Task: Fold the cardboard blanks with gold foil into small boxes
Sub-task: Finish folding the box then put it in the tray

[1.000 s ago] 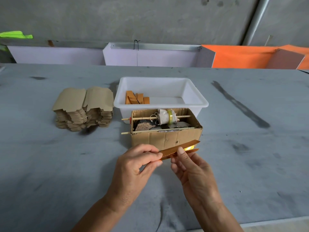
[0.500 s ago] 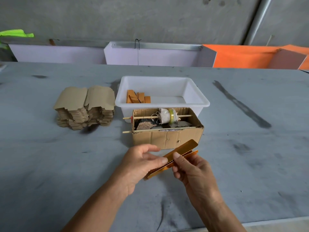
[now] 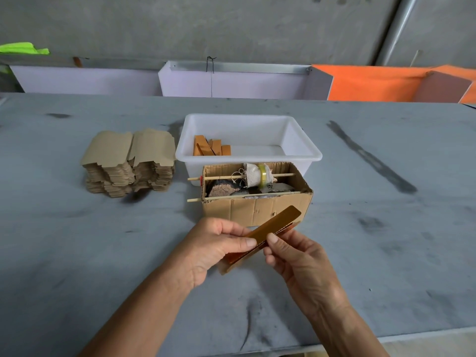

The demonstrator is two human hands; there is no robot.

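Pinching the gold-foil blank (image 3: pixel 268 234) with my left hand (image 3: pixel 213 249) and right hand (image 3: pixel 296 256), I crease squarely along the score lines

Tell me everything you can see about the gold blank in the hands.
The blank is a long, flat, partly folded strip of card, shiny gold on the upper panel with coppery foil showing inside and plain brown at its near end. It is held above the table, tilted up to the right, just before the cardboard box. The left hand and right hand pinch it.
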